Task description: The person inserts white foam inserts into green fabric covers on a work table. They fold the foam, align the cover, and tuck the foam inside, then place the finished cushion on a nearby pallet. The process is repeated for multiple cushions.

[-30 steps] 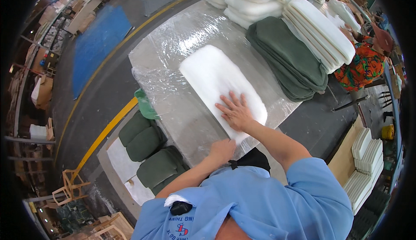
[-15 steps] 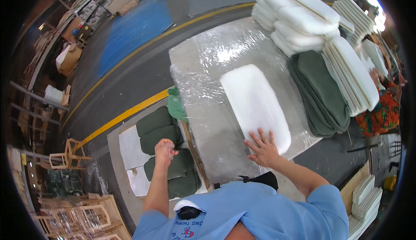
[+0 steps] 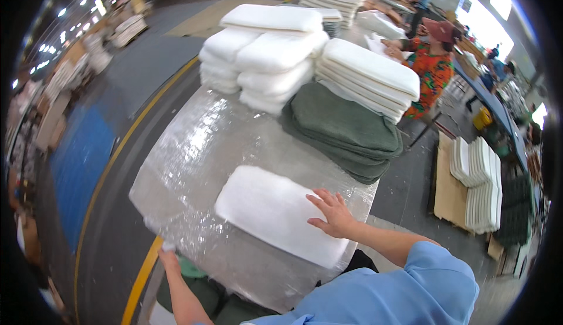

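A white foam pad [image 3: 267, 211] lies flat on a table covered with a clear plastic sheet [image 3: 199, 143]. My right hand [image 3: 331, 215] rests flat on the pad's right end, fingers spread. My left hand [image 3: 170, 260] is at the table's near left corner, fingers closed around the edge of the plastic sheet. My blue sleeve fills the lower right.
A stack of green cushion covers [image 3: 346, 128] and piles of white pads [image 3: 270, 52] [image 3: 372, 76] fill the table's far side. A person in an orange patterned top [image 3: 431, 70] works behind them. White pads stand on a pallet [image 3: 478, 184] at the right. Green cushions [image 3: 199, 293] lie below the table's near corner.
My left hand rose from the green cushions below to the table's near corner. My right hand stayed on the pad. My head turned, so the far stacks are now in view.
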The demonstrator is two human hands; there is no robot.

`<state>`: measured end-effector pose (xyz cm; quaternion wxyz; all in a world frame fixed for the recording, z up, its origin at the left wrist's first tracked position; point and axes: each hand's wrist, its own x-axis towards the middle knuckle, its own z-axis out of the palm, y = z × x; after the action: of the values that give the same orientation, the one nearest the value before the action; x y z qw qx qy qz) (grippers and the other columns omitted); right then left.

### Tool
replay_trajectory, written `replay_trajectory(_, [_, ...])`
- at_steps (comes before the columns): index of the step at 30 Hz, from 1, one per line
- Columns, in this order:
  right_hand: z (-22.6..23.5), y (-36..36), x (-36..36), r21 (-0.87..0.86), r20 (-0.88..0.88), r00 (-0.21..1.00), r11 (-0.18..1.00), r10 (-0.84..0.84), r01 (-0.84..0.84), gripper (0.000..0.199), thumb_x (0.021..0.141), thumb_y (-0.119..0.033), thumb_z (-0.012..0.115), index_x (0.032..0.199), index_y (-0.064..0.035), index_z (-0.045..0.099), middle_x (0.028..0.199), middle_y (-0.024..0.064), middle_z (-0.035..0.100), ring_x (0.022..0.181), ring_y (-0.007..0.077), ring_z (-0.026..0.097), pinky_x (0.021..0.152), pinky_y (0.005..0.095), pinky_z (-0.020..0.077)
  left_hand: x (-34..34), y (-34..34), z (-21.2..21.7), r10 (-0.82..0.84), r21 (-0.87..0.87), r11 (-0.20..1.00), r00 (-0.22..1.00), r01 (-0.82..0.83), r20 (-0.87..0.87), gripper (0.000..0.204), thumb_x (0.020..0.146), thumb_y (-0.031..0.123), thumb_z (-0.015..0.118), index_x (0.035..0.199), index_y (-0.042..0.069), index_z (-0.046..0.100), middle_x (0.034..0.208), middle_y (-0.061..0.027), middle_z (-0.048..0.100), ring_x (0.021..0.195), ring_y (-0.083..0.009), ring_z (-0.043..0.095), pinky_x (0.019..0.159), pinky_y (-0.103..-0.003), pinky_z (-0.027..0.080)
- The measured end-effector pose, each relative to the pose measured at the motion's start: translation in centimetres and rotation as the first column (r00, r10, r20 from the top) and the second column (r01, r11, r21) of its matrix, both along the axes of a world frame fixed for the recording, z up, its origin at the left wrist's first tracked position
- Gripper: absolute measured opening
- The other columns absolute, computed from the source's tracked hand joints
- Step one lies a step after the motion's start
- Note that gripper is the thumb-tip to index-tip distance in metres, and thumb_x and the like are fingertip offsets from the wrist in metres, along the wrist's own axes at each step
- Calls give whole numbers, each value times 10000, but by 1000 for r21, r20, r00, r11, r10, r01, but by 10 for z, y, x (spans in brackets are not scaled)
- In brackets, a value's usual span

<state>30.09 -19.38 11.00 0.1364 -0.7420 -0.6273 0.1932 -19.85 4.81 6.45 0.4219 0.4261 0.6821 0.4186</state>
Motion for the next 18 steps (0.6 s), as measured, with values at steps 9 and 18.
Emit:
replay_trajectory(9, [-6,45,54,-479,-424,774,842,-470,249,869,952,-515,788,1626,-99,431,1444,215,618,1324,340,608,1110,426,495,-38,10,-55,-877,-884,463,170,55,-449,537,868,216,784,1336,-32,692,1381,-246,693,1305,-375,669,1088,-447,536])
replay_trajectory(18, [-35,77,66,-533,-388,884,846,-262,18,916,813,-499,918,1519,-49,546,1454,217,628,1319,345,617,1086,425,504,-50,-29,2,-576,-587,736,768,337,-280,934,774,-35,615,1666,-38,337,1755,-226,301,1627,-330,301,1305,-385,257])
